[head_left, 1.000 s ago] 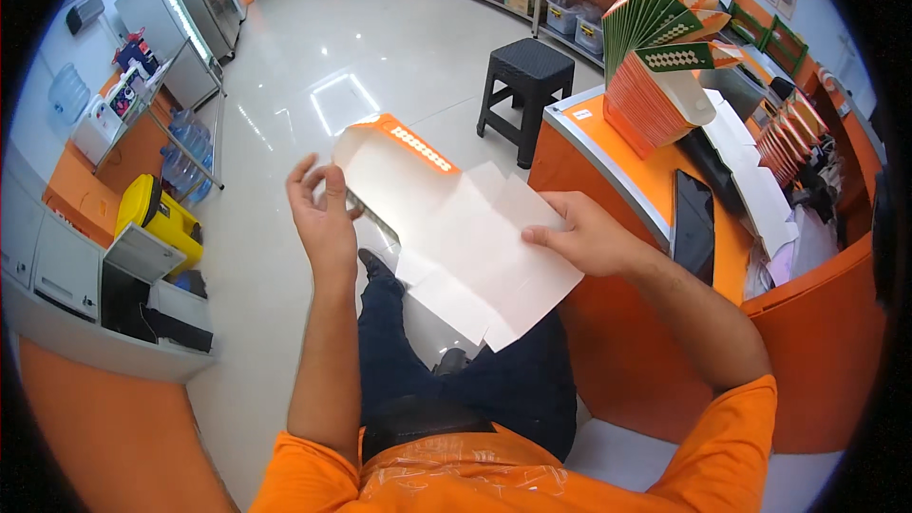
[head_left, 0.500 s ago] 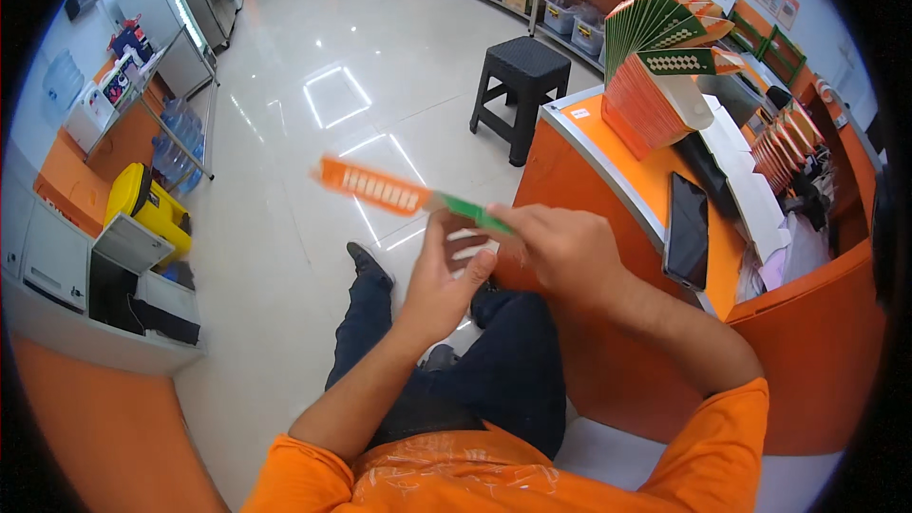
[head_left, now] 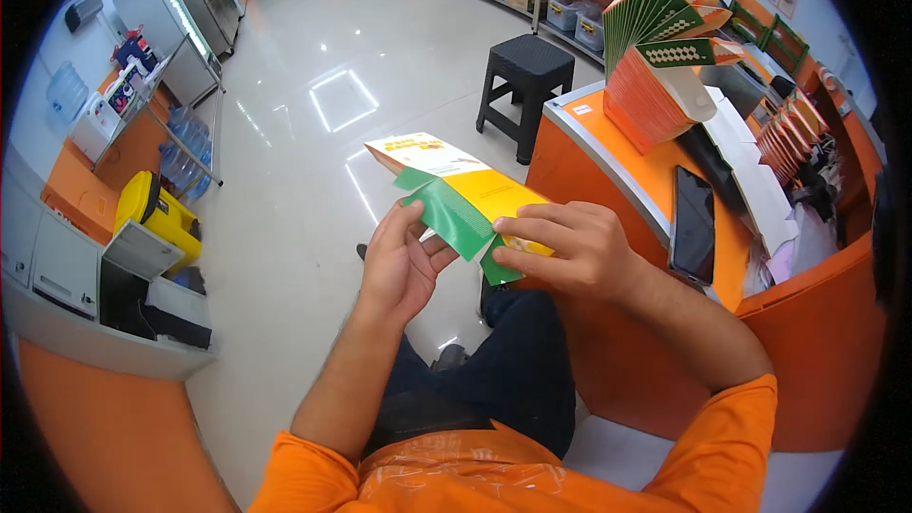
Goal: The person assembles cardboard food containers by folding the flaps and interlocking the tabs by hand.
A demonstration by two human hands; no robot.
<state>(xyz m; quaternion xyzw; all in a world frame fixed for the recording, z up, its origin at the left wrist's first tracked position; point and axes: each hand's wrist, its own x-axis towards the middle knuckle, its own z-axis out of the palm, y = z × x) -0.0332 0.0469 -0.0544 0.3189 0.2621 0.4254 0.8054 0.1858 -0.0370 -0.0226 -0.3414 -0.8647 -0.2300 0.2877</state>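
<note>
In front of me, above my lap, is a paper carton (head_left: 494,192) with yellow and white printed panels and green end flaps turned toward me. The flaps stand out unfolded and apart from one another. My left hand (head_left: 397,256) pinches a green flap between thumb and fingers at its near left edge. On the other side, my right hand (head_left: 578,245) grips the carton's right end, its fingers over the yellow panel and green corner flap. The carton's underside is hidden.
At right, an orange counter (head_left: 587,133) bears a fanned stack of nested cartons (head_left: 651,95), a black phone (head_left: 693,225) and more folded cartons (head_left: 790,138). A black stool (head_left: 528,66) stands beyond. A yellow bin (head_left: 157,214) and grey cabinet (head_left: 71,275) are at left.
The carton has turned from nearly edge-on to show its yellow and white panels and green flaps. My left hand has shifted left along it; my right hand stays at its right end.
</note>
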